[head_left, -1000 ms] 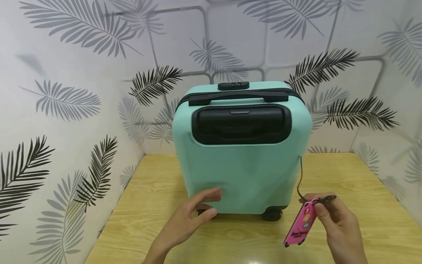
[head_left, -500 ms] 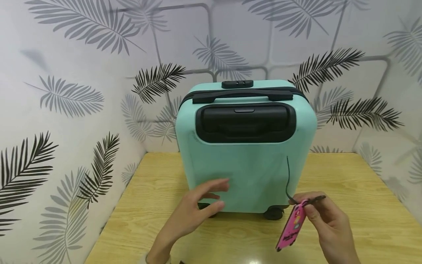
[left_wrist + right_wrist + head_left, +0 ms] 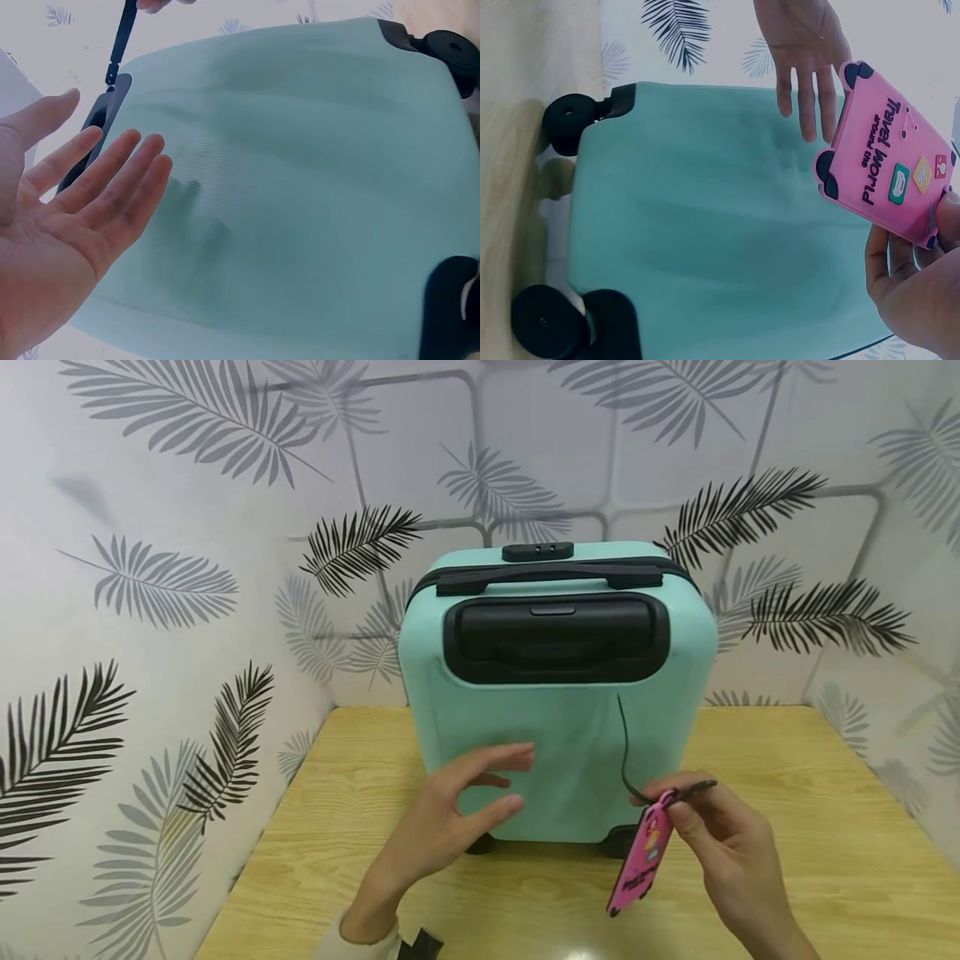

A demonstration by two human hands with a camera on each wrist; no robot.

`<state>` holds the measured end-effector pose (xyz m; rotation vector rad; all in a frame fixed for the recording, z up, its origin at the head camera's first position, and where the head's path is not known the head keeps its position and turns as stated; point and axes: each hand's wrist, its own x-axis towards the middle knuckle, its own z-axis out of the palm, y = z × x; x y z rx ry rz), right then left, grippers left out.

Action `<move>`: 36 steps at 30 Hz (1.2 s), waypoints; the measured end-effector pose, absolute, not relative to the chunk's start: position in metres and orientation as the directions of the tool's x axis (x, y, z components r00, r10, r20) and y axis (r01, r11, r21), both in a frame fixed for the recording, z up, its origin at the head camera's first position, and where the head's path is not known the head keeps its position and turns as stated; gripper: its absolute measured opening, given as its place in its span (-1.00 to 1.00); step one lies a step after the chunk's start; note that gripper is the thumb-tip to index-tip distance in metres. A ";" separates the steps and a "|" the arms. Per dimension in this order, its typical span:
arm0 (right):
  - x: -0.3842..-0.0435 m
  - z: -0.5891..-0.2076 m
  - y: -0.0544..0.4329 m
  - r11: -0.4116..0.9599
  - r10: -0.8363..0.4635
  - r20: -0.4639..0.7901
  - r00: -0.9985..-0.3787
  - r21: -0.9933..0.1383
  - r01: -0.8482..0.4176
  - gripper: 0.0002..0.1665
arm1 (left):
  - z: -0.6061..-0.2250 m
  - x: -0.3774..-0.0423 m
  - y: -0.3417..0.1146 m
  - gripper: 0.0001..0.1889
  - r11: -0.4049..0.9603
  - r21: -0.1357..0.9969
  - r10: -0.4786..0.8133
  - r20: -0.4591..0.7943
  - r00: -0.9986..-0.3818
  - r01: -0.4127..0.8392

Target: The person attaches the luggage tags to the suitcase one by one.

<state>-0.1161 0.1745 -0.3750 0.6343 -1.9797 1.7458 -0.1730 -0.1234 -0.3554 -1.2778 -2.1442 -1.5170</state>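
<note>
On my head feed I see a yellowish wood-grain table with a glare spot low in view, and behind it a pale wall patterned with black fronds, grey fronds and grey lines.

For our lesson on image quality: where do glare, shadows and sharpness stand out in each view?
Head: glare on the table, bottom edge; the tag is hard to read. Left wrist: finger-like dark patches on the suitcase, shadow or reflection. Right wrist: the tag's wording reads clearly.
</note>
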 end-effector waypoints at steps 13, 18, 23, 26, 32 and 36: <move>-0.129 -0.359 0.161 0.061 -0.121 0.632 -0.766 -0.765 -0.641 -0.77 | -0.331 -0.177 -0.112 -0.40 0.077 0.568 0.526 0.675 -0.518 0.819; -0.132 -0.355 0.155 0.020 -0.141 0.634 -0.760 -0.766 -0.643 -0.80 | -0.321 -0.178 -0.106 -0.38 0.070 0.536 0.527 0.696 -0.488 0.841; -0.134 -0.352 0.150 0.005 -0.152 0.644 -0.750 -0.758 -0.652 -0.82 | -0.313 -0.178 -0.102 -0.42 0.099 0.499 0.527 0.708 -0.470 0.861; -0.135 -0.349 0.148 0.002 -0.157 0.649 -0.745 -0.754 -0.657 -0.81 | -0.308 -0.179 -0.098 -0.45 0.109 0.469 0.530 0.718 -0.451 0.876; -0.137 -0.342 0.144 -0.013 -0.184 0.662 -0.727 -0.741 -0.672 -0.79 | -0.302 -0.182 -0.093 -0.49 0.131 0.400 0.533 0.743 -0.405 0.907; -0.140 -0.336 0.141 -0.047 -0.198 0.702 -0.684 -0.704 -0.709 -0.78 | -0.298 -0.185 -0.091 -0.50 0.146 0.368 0.526 0.757 -0.387 0.918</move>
